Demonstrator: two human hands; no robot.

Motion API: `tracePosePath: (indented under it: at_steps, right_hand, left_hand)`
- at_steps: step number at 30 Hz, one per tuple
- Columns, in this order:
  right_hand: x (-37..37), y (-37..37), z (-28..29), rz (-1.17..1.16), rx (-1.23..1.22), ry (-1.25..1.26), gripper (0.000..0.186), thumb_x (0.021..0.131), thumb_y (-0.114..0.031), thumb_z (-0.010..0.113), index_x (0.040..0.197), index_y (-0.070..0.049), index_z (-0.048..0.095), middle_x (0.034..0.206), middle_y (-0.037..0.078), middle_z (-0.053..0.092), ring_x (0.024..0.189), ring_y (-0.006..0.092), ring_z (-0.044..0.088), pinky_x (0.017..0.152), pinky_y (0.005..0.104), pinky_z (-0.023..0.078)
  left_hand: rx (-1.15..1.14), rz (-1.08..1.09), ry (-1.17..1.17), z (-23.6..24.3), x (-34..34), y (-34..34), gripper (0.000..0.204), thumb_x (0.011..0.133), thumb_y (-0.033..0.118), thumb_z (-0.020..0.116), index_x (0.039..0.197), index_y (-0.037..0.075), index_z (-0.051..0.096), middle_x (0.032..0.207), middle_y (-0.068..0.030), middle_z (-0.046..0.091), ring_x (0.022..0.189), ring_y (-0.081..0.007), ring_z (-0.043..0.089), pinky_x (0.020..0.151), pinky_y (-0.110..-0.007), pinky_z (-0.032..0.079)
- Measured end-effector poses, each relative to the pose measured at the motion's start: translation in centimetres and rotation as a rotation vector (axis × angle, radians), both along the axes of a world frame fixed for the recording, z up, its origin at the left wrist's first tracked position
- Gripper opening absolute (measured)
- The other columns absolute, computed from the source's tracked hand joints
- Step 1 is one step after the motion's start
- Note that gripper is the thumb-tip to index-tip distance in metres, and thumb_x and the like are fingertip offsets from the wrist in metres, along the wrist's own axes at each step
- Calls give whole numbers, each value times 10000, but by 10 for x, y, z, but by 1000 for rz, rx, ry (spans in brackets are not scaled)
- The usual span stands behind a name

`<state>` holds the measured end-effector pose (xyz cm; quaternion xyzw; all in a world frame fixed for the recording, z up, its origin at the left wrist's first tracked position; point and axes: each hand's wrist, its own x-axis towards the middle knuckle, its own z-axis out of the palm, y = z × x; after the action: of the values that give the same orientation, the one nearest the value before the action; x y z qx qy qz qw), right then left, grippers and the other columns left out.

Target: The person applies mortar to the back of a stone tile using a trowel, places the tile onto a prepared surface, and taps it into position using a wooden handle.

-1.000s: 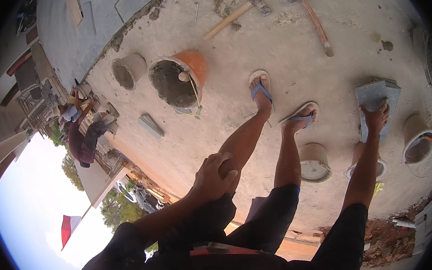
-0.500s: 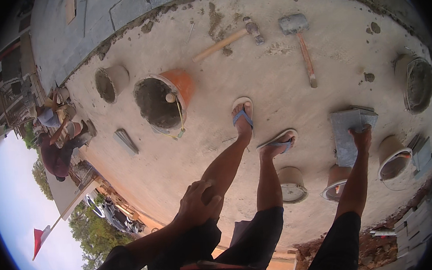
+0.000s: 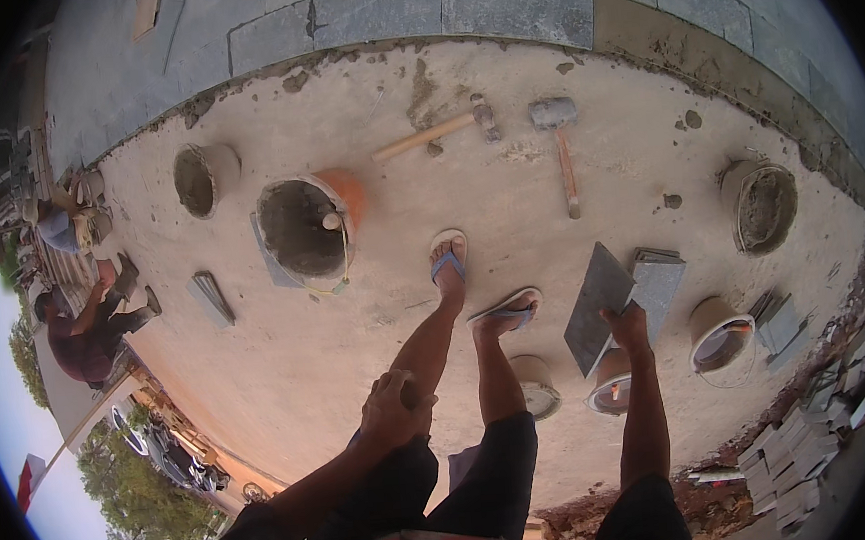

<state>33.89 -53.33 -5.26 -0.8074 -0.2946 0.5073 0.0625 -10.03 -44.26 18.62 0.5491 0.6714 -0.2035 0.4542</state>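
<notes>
A grey stone tile (image 3: 598, 309) is in my right hand (image 3: 629, 324), fingers closed on its lower right edge. The tile is tilted beside a small stack of similar grey tiles (image 3: 660, 279). On my bent left knee rests my left hand (image 3: 396, 409), thumb and fingers apart over it, with no object in it. Near the tile's lower end stand a bucket (image 3: 615, 363) with an orange-handled tool inside and a pale bucket (image 3: 533, 375). Another bucket (image 3: 709, 321) is to the right of the stack.
A large orange bucket (image 3: 345, 201), two mortar buckets (image 3: 220, 169) (image 3: 733, 189), a hammer (image 3: 433, 134) and a mallet (image 3: 565, 160) lie ahead. More tiles (image 3: 212, 297) sit at left. Laid paving (image 3: 515, 8) borders the far side. Two people (image 3: 81, 340) work at far left.
My right hand has raised one tile off the stack and swung it leftward, tilting it. My left hand stays on my knee. The view has shifted, so the scene sits further left.
</notes>
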Motion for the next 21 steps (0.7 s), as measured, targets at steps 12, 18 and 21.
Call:
tracePosePath:
  at_steps: [12, 18, 21]
  right_hand:
    - [-154, 224, 216, -62, 266, 441, 317, 876, -172, 772, 1115, 21, 691, 974, 89, 735, 892, 141, 659, 801, 322, 531]
    - [-207, 324, 235, -108, 355, 422, 367, 871, -232, 763, 1084, 57, 688, 941, 158, 754, 826, 180, 708, 757, 340, 556]
    - [-235, 363, 227, -64, 398, 466, 358, 869, -254, 756, 1028, 58, 683, 880, 170, 741, 773, 199, 711, 713, 349, 559]
  left_hand:
    - [196, 115, -629, -92, 68, 127, 1577, 459, 512, 978, 1563, -38, -6, 1563, -327, 188, 1471, -508, 193, 1189, -571, 250]
    - [315, 43, -668, -69, 28, 198, 1706, 395, 694, 917, 1581, 7, -98, 1601, -307, 72, 1489, -511, 115, 1202, -568, 203]
    - [297, 117, -673, -70, 6, 220, 1719, 396, 753, 879, 1581, 20, -129, 1605, -303, 41, 1499, -496, 91, 1215, -535, 191]
